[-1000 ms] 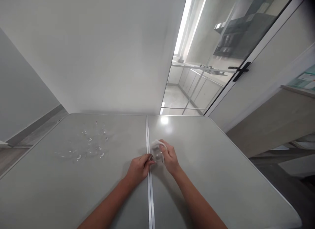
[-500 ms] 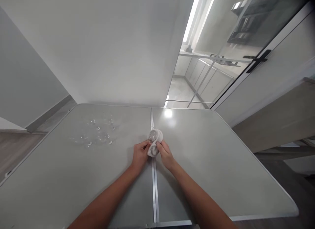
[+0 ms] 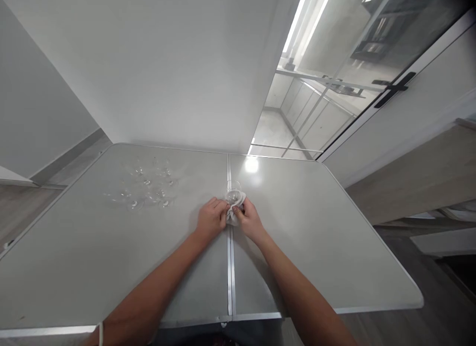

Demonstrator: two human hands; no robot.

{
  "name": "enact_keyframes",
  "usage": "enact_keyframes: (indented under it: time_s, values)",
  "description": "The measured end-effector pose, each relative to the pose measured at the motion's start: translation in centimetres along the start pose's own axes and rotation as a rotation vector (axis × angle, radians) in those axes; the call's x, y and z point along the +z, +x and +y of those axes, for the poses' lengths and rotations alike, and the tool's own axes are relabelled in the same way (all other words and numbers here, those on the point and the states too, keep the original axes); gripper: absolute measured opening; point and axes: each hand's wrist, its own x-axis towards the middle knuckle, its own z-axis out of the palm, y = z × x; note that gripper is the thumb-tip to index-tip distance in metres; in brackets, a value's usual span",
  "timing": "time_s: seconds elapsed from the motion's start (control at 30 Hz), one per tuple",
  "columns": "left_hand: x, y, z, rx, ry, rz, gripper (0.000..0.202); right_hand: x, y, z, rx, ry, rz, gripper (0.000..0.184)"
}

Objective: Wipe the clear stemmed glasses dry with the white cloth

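Both my hands meet over the centre seam of a grey folding table (image 3: pixel 320 247). My left hand (image 3: pixel 210 218) and my right hand (image 3: pixel 248 219) are closed together on a small clear glass (image 3: pixel 233 195) wrapped in a white cloth (image 3: pixel 233 213). The glass sticks up just beyond my fingertips, with the cloth bunched under and around it. Fingers of both hands pinch the cloth against the glass.
Several more small clear glasses (image 3: pixel 147 190) stand in a loose group on the table's far left part. A white wall rises behind the table. To the right are a glass door with a black handle (image 3: pixel 392 88) and a beige ledge (image 3: pixel 416 177).
The camera has tipped down and back, so the table's near edge now shows. My hands have closed in tighter on the glass and cloth, and the cloth is more bunched.
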Motion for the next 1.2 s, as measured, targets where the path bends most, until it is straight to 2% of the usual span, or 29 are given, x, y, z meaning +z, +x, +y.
enact_keyframes:
  time_s: [0.07,0.13,0.17,0.23,0.3,0.33,0.4,0.43,0.53,0.6,0.67,0.77,0.83,0.87,0.93,1.03,1.1,1.13,1.2]
  values:
    - [0.2,-0.1,0.1,-0.096,-0.079,0.142,0.028,0.3,-0.2,-0.2,0.081,0.126,-0.018,0.026]
    - [0.3,-0.2,0.3,-0.207,-0.303,0.239,0.023,0.4,-0.5,-0.4,0.249,0.287,-0.121,0.027]
    - [0.4,-0.1,0.3,-0.251,-0.455,0.232,0.029,0.5,-0.7,-0.5,0.337,0.364,-0.192,0.028]
    - [0.3,0.1,0.5,-0.313,-0.767,0.097,0.05,0.5,-0.9,-0.8,0.452,0.484,-0.332,0.031]
    - [0.1,0.2,0.7,-0.349,-0.979,-0.051,0.062,0.5,-1.0,-1.0,0.468,0.53,-0.424,0.035]
    - [0.1,0.3,0.7,-0.356,-1.026,-0.082,0.065,0.5,-1.0,-1.0,0.451,0.498,-0.449,0.036]
    - [0.1,0.3,0.8,-0.339,-1.013,-0.038,0.068,0.4,-1.0,-1.0,0.365,0.294,-0.43,0.035]
    - [0.2,0.2,0.7,-0.324,-0.97,0.016,0.068,0.4,-0.9,-1.0,0.289,0.129,-0.37,0.033]
    - [0.7,0.1,0.3,-0.289,-0.86,0.164,0.069,0.6,-0.8,-0.6,0.046,-0.385,-0.074,0.022]
    - [0.9,0.0,0.1,-0.289,-0.902,0.192,0.066,0.7,-0.8,-0.5,0.011,-0.507,-0.005,0.021]
    - [0.7,0.0,0.2,-0.322,-1.022,0.155,0.062,0.6,-0.9,-0.6,0.123,-0.352,-0.126,0.026]
    - [0.0,0.1,0.5,-0.397,-1.183,0.033,0.065,0.3,-0.9,-1.1,0.396,0.159,-0.436,0.037]
    - [-0.3,0.1,0.7,-0.411,-1.243,-0.023,0.068,0.1,-0.9,-1.4,0.486,0.381,-0.55,0.04]
    - [-0.4,0.1,0.7,-0.405,-1.253,-0.032,0.069,0.2,-0.9,-1.5,0.486,0.401,-0.569,0.041]
    - [-0.3,0.2,0.4,-0.374,-1.233,-0.013,0.069,0.4,-1.0,-1.4,0.402,0.243,-0.509,0.04]
    - [0.3,0.3,-0.2,-0.309,-1.12,0.088,0.07,0.9,-1.1,-1.0,0.127,-0.289,-0.202,0.032]
    - [0.6,0.4,-0.5,-0.284,-1.061,0.15,0.071,1.0,-1.0,-0.6,-0.01,-0.531,-0.036,0.028]
    - [0.6,0.4,-0.6,-0.286,-1.055,0.16,0.07,1.0,-1.0,-0.5,-0.017,-0.55,-0.028,0.028]
    - [0.5,0.4,-0.5,-0.311,-1.089,0.135,0.068,0.6,-0.8,-0.6,0.094,-0.378,-0.146,0.032]
